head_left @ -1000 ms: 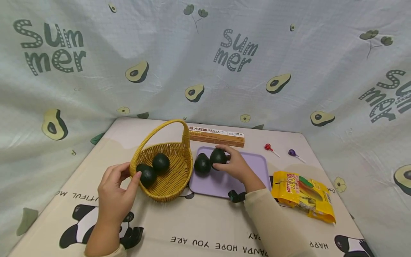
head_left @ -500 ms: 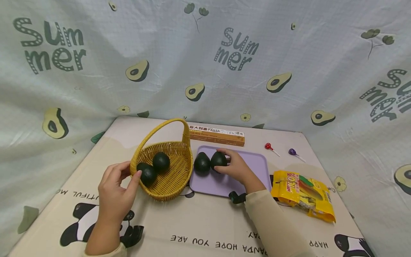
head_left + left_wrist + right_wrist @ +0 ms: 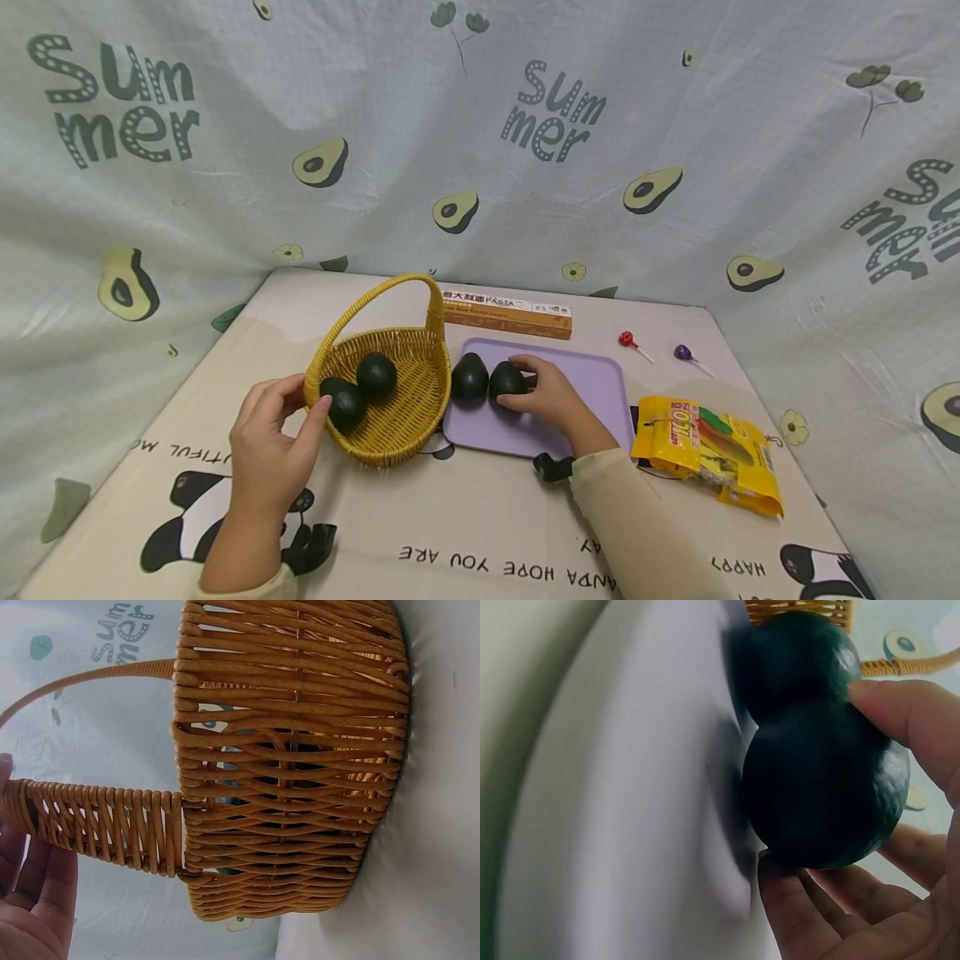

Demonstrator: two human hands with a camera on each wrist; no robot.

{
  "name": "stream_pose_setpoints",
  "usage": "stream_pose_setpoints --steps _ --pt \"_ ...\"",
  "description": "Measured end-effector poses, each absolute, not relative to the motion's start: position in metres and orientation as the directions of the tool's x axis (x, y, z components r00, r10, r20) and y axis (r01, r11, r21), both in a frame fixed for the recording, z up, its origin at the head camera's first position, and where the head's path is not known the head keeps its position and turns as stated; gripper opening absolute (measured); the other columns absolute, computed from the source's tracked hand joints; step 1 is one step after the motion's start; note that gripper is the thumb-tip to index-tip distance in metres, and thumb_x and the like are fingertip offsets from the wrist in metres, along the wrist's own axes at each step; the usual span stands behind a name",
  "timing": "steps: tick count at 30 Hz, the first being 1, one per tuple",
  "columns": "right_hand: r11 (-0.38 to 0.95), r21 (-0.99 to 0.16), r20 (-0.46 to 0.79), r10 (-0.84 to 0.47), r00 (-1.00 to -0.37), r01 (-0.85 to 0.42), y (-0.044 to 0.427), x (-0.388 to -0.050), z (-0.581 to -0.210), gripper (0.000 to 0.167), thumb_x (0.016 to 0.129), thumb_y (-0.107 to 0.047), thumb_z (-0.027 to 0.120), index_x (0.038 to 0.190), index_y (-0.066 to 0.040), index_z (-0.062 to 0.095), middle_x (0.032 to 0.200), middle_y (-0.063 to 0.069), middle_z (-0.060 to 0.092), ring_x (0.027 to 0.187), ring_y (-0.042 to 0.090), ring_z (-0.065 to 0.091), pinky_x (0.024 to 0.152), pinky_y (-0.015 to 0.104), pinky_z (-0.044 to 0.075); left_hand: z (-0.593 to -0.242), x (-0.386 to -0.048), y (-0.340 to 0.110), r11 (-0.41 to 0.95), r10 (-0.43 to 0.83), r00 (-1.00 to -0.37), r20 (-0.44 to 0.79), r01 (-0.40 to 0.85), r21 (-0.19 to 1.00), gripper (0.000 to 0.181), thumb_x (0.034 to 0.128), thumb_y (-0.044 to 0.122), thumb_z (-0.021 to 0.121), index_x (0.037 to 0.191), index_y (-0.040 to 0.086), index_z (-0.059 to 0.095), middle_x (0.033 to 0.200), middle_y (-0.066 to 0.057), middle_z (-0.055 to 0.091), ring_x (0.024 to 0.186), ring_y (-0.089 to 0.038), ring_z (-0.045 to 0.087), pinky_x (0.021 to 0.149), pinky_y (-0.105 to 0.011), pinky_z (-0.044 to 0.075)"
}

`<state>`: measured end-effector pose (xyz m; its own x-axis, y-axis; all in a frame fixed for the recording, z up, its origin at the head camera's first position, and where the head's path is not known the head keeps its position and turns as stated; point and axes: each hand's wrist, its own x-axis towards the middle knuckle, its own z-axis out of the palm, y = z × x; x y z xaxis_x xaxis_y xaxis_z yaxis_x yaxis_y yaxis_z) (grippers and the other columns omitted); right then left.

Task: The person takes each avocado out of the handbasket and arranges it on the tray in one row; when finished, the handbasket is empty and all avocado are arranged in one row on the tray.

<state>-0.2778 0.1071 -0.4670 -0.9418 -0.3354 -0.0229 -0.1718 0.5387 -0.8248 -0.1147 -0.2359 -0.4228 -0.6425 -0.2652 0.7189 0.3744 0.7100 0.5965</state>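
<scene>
Here's the avocado (image 3: pixel 506 387), low over the tray (image 3: pixel 600 392), pinched between thumb and fingers of my right hand (image 3: pixel 553 398). I'd call this the set-down step. The next move calls for settling its base, then easing thumb and fingers apart gently; that round belly could roll if I let go too soon.

Right beside it sits a second avocado (image 3: pixel 469 379). My right wrist view shows a fingertip low against the fruit, near the tray, which the head view hides; I can't tell whether the fruit bears on the tray or that fingertip.

Moving out, the basket (image 3: pixel 412 400) holds one more avocado (image 3: pixel 377 376) and a fourth avocado (image 3: pixel 347 410), plain from above but only dark shapes through the weave from my left wrist. That view alone shows fingers behind the handle (image 3: pixel 105 829): my left hand (image 3: pixel 272 442) is pinching it, steadying the basket, I'd say.

Farther off, the pasta box (image 3: pixel 506 317) lies behind, the yellow bag (image 3: pixel 708 454) to the right.
</scene>
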Motion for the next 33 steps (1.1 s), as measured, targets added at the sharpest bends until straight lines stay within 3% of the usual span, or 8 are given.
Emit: stream_pose_setpoints --steps 23,33 --pt "0.556 -0.806 -0.002 -0.345 -0.938 -0.203 0.11 -0.272 -0.4681 0.073 0.08 -0.032 0.089 0.145 -0.02 0.057 0.145 0.006 0.06 0.127 0.034 0.062 0.106 0.052 0.053 -0.4218 -0.115 -0.2361 0.703 -0.265 -0.645 0.717 0.38 0.602 0.037 0.0838 -0.002 0.081 0.118 -0.007 0.067 0.107 -0.018 0.062 0.103 0.003 0.054 0.095 -0.001 0.045" --pt "0.549 -0.798 0.046 -0.355 -0.934 -0.248 0.1147 -0.2732 -0.4654 0.069 0.086 -0.031 0.084 0.146 -0.012 0.056 0.147 0.01 0.058 0.127 0.035 0.062 0.106 0.052 0.053 -0.4238 -0.1148 -0.2368 0.7 -0.262 -0.641 0.721 0.389 0.6 0.038 0.0831 -0.003 0.081 0.118 -0.007 0.067 0.106 -0.018 0.062 0.103 0.003 0.055 0.095 -0.001 0.046"
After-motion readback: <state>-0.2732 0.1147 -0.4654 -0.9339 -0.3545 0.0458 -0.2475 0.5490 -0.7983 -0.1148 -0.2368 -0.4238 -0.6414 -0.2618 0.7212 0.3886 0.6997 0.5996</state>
